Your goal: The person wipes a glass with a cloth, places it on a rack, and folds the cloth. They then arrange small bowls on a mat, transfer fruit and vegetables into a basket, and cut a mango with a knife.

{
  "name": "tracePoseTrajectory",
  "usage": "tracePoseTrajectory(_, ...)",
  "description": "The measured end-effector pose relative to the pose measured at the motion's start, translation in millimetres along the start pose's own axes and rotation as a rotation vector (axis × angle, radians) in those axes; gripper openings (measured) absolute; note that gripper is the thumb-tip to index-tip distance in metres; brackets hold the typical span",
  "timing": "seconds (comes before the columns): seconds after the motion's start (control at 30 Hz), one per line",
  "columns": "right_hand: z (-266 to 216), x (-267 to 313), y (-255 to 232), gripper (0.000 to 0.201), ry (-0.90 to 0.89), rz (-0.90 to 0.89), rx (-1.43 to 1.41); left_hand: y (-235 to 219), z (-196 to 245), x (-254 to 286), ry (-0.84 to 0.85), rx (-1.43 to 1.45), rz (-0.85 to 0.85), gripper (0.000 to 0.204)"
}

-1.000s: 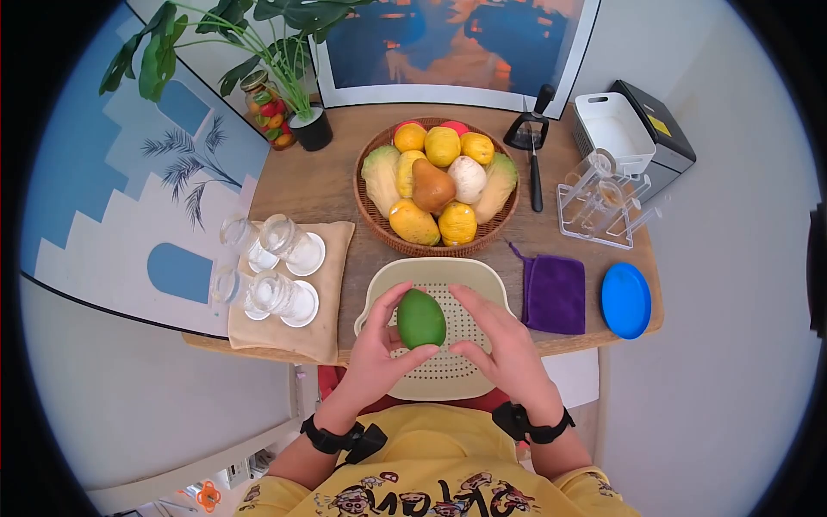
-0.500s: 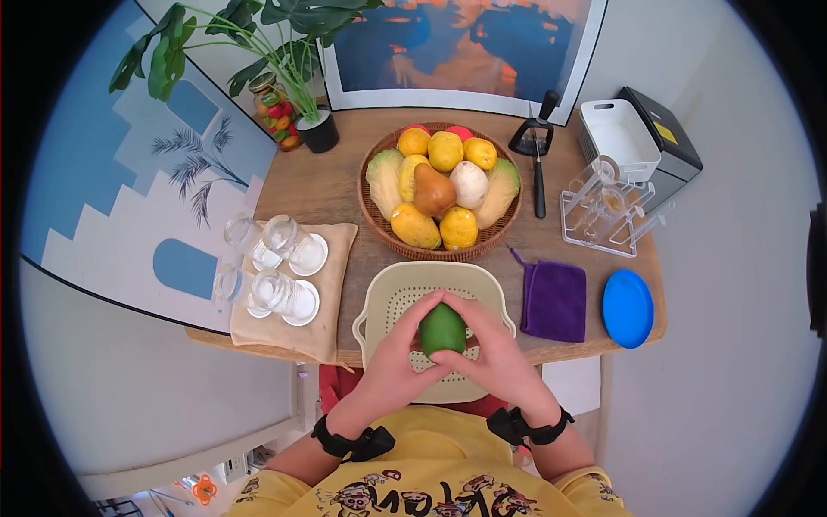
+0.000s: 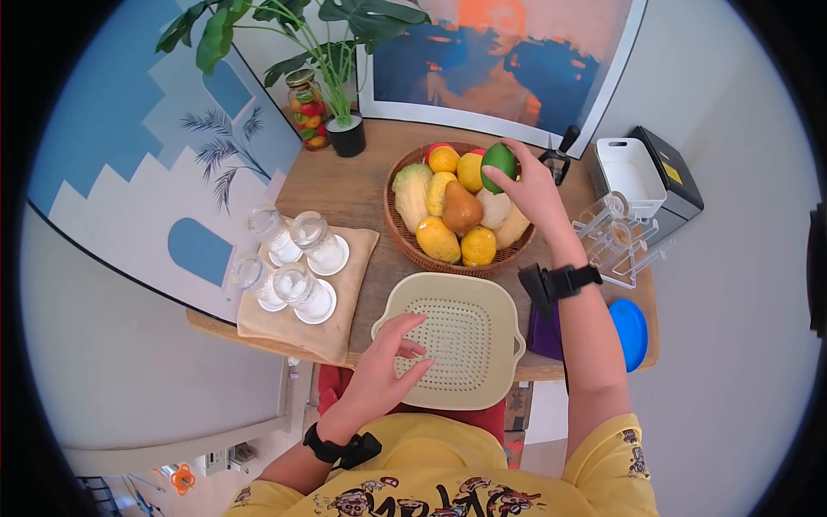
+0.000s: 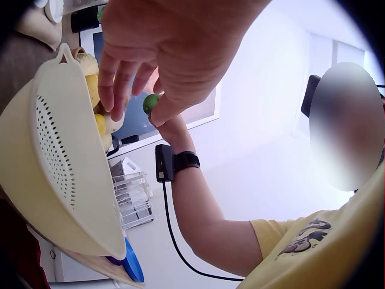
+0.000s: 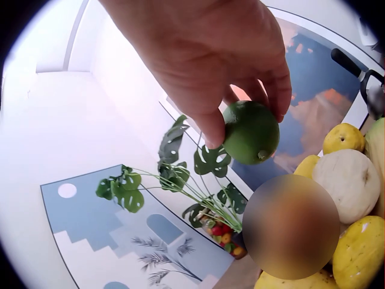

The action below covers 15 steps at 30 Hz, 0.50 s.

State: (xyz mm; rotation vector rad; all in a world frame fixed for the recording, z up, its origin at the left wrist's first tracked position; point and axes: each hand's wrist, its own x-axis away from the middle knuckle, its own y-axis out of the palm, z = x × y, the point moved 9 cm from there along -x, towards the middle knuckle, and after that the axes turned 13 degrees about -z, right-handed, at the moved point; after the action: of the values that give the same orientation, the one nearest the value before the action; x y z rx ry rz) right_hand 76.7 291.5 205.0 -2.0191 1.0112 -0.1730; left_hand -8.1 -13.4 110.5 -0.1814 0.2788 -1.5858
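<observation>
My right hand [image 3: 538,191] holds a smooth, egg-shaped green fruit [image 3: 499,168] over the back right of the wicker basket [image 3: 398,231]. In the right wrist view the thumb and fingertips pinch the green fruit [image 5: 251,133] from its sides, its stem end showing. Below it in the basket sit a brown pear [image 3: 463,208], a white round fruit [image 3: 494,209], yellow fruits [image 3: 438,239] and a pale cabbage [image 3: 413,196]. My left hand [image 3: 385,369] hovers over the left part of a cream colander [image 3: 465,345], fingers loosely bent and holding nothing. Only perforated bottom shows inside the colander.
Glass jars [image 3: 320,246] stand on white coasters over a beige cloth [image 3: 349,297] at left. A potted plant [image 3: 346,136] and a jar of fruit [image 3: 307,112] are behind. At right are a glass rack [image 3: 633,258], a blue plate [image 3: 630,332] and a purple pouch [image 3: 543,334], partly under my forearm.
Both hands held the green fruit over the colander. My right hand has carried it forward and right to the basket, while my left hand has let go and stayed near the colander.
</observation>
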Motion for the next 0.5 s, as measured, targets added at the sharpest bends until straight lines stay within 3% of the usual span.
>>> tracePoseTrajectory(0.1,8,-19,26,0.060,0.036,-0.116,0.147,-11,-1,10,-0.001,0.002,0.039,0.059)
tracePoseTrajectory(0.23,16,-28,49,0.060,-0.040,-0.111,0.240,-23,-10,18,-0.036,0.028,0.066,0.056)
tracePoseTrajectory(0.37,14,-26,50,0.058,-0.017,-0.093,0.296,-27,-17,21,-0.051,0.024,0.078,0.054)
tracePoseTrajectory(0.5,9,-15,27,0.050,-0.060,0.037,0.219,-32,-28,23,-0.055,0.027,0.154,0.052)
